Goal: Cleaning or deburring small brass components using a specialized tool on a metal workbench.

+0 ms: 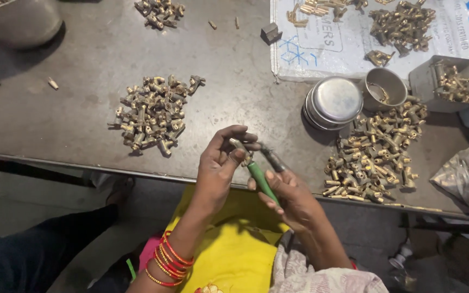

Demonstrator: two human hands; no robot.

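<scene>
My left hand (221, 163) pinches a small brass fitting (240, 145) between thumb and fingers, just over the near table edge. My right hand (289, 195) grips a green-handled tool (261, 179), whose tip meets the fitting. A forefinger points up beside the tool. Red and gold bangles circle my left wrist. To the left of my hands lies a pile of brass fittings (153, 114); a larger pile (375, 154) lies to the right.
On the dark metal table (82, 54) stand stacked steel lids (334, 102), a small steel bowl (385, 87) and a grey box of fittings (449, 81). A white printed sack (354, 43) carries more brass parts. Another person's dark-clad leg (39, 244) lies at lower left.
</scene>
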